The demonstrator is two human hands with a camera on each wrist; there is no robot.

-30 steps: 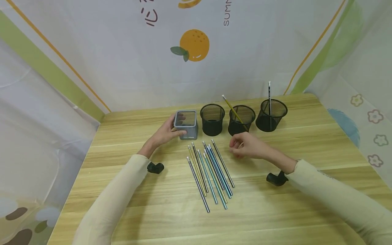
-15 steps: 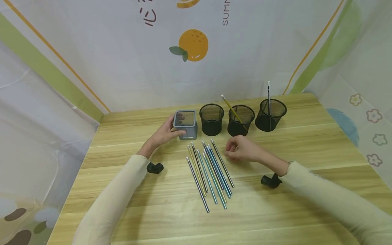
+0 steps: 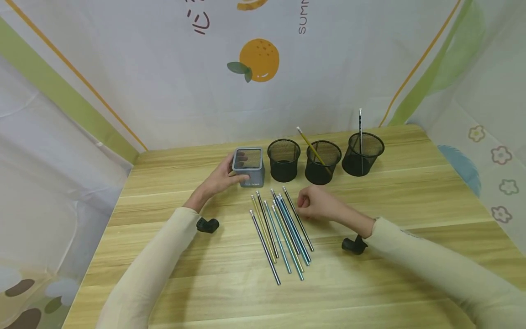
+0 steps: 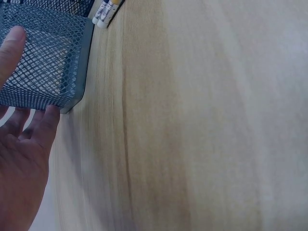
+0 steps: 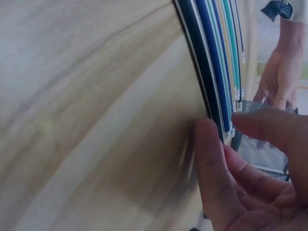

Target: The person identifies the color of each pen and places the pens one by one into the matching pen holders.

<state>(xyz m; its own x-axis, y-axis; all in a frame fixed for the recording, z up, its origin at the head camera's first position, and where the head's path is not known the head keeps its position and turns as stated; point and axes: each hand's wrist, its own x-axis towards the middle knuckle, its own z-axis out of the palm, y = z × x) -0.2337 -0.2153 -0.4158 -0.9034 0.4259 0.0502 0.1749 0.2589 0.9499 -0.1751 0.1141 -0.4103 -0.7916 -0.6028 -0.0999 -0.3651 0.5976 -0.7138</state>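
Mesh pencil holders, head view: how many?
4 in a row, left to right: grey square mesh holder in the left hand; leftmost black round mesh holder; middle black one, with yellow pencil; rightmost black one, with black pencil. None looks hidden.

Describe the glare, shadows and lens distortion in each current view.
Head view: fairly even light, a pale sheen on the table, glints along the pencils; left wrist view: whitish glare over the table's right side, a soft shadow below the square mesh holder; right wrist view: pencils appear bowed, probably lens distortion, and a soft shadow beside the right hand.
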